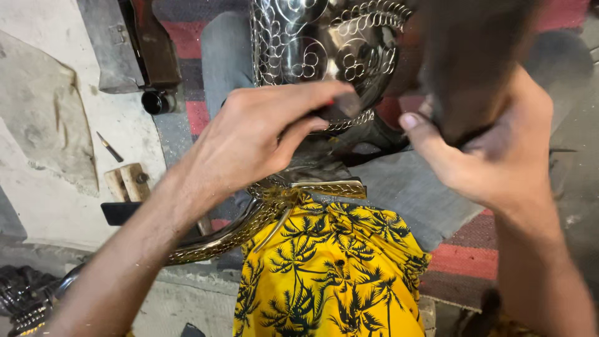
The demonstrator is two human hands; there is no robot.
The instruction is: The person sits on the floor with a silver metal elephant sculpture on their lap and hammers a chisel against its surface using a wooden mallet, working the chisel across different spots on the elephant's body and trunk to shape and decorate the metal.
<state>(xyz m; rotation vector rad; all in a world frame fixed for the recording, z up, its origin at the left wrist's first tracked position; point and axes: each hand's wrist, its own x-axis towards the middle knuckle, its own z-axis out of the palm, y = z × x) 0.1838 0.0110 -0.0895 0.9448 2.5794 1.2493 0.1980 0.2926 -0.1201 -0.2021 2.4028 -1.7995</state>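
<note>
Nearest the lens, your yellow shirt with dark palm prints (331,274) fills the lower middle of the view. Both forearms rise from the bottom corners toward the workpiece.

Your left hand (249,134) sits at centre frame, fingers curled. Thumb and forefinger are pinched shut on a small dark tool (334,111) with a trace of red at its near end; its tip meets the metal surface. The tool's exact type cannot be determined.

Your right hand (499,156) is at the right, closed around a dark blurred object (471,68) that extends upward past the top edge. Motion blur hides its shape and kind.

The workpiece, an ornate polished metal vessel (324,53), stands at top centre, just beyond both hands. Its surface carries raised wire scrolls and flower-shaped loops. A beaded band runs along its lower edge, touching your left fingertips.

Below the left hand, a curved gold-coloured patterned band (231,234) sweeps from the shirt toward the lower left. A flat gold-coloured strip (327,187) lies just above the shirt collar.

A red and grey striped mat (468,246) covers the floor beneath the vessel. On the pale floor at left lie a small pointed tool (109,146), a wooden block (128,181) and a dark metal fixture (140,50).
</note>
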